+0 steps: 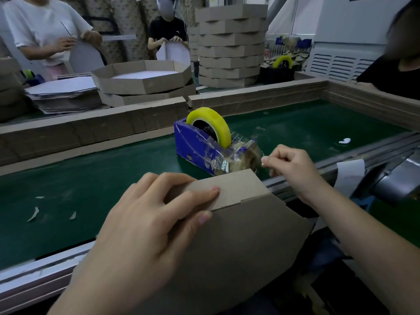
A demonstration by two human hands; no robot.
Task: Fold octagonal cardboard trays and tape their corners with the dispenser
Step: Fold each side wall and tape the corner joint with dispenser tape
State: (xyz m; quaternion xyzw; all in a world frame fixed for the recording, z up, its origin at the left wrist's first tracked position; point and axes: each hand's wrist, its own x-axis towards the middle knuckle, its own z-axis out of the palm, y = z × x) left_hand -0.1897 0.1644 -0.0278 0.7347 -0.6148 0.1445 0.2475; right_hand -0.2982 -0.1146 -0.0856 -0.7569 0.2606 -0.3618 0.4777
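Observation:
A brown cardboard tray (241,242) stands tilted at the near edge of the belt. My left hand (145,223) grips its upper corner, thumb and fingers pressing two overlapping side flaps together. Just behind it stands a blue tape dispenser (200,144) with a yellow tape roll (209,123), wrapped in loose clear tape. My right hand (288,164) is at the dispenser's front end, finger and thumb pinching the end of a clear tape strip (259,155).
The green conveyor belt (79,185) carries small paper scraps and has a cardboard wall behind it. Beyond lie flat blanks (63,92), folded trays (145,78) and a tall tray stack (229,44). Two people fold trays at the back; another sits at far right.

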